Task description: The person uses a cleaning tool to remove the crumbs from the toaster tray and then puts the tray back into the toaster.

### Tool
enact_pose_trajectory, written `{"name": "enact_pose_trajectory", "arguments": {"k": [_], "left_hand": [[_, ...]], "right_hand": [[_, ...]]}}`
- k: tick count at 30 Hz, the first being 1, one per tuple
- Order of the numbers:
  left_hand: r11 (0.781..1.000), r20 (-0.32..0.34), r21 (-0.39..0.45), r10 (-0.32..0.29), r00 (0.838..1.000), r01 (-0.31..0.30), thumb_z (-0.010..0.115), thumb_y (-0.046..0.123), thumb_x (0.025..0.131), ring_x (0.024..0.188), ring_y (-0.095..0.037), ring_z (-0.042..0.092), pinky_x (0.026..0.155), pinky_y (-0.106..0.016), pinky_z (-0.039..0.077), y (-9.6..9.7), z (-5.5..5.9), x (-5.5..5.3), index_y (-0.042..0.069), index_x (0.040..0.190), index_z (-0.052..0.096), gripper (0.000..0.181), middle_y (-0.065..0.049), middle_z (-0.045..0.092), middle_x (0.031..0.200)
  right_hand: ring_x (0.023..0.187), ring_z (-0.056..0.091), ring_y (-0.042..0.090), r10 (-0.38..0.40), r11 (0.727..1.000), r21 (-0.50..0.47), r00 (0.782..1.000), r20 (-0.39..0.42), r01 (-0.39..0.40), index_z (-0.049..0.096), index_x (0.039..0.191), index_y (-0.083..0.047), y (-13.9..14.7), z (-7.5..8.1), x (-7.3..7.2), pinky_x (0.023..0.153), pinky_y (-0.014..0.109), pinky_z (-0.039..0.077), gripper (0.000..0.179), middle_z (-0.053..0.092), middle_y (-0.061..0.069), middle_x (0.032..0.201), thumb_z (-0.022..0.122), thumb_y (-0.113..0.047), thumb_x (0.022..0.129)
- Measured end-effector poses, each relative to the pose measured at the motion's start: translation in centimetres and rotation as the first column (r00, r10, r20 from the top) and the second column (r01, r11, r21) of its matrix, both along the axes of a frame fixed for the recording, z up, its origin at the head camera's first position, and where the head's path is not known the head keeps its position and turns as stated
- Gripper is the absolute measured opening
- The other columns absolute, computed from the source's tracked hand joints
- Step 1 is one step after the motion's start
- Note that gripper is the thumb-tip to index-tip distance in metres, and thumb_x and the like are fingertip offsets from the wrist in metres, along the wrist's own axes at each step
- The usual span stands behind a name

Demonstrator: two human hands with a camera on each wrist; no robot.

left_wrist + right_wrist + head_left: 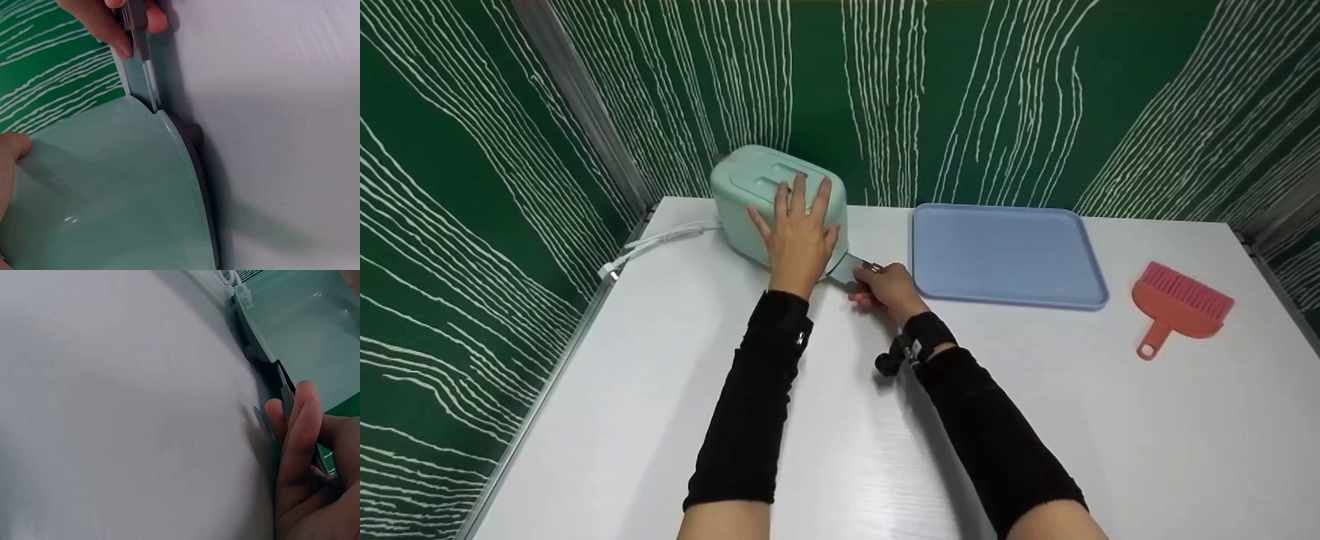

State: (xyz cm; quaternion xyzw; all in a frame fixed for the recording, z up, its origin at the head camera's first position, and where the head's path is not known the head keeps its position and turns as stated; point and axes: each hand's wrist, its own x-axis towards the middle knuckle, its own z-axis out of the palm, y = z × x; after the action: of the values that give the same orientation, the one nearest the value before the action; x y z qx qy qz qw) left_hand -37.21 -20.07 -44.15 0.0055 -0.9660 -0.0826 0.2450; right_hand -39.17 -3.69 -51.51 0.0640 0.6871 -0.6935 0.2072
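A mint-green toaster (735,201) with two slots on top stands at the back left of the table. My left hand (799,240) rests on its top and near side with spread fingers. At the toaster's right end, my right hand (894,291) pinches a thin flat crumb tray (844,268) that sticks partly out of the base. The left wrist view shows the tray's metal edge (149,84) entering under the toaster's shell (129,191). In the right wrist view, fingers (301,433) hold the tray's grey edge (287,399); its inner part is hidden inside the toaster.
A blue rectangular tray (1005,255) lies right of the toaster. Farther right is a red-orange hand brush (1181,304). A white power cord (667,234) with its plug lies to the left. Green patterned panels (877,97) stand behind the white table (840,427).
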Motion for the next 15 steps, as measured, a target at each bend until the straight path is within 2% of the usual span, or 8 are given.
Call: {"name": "enact_pose_trajectory", "arguments": {"k": [15], "left_hand": [[0.999,-0.023,0.034,-0.024,0.999,0.025,0.071,0.041,0.104,0.163,-0.039,0.029,0.121,-0.086,0.015,0.03,0.07,0.27,0.030,0.166,0.043,0.069,-0.013,0.037,0.174]], "right_hand": [[0.045,0.065,0.002,0.003,1.000,0.012,1.000,-0.029,-0.002,0.067,0.091,0.001,1.08,-0.10,0.73,0.048,0.014,0.052,0.023,0.071,0.000,0.057,0.065,-0.016,0.107]]}}
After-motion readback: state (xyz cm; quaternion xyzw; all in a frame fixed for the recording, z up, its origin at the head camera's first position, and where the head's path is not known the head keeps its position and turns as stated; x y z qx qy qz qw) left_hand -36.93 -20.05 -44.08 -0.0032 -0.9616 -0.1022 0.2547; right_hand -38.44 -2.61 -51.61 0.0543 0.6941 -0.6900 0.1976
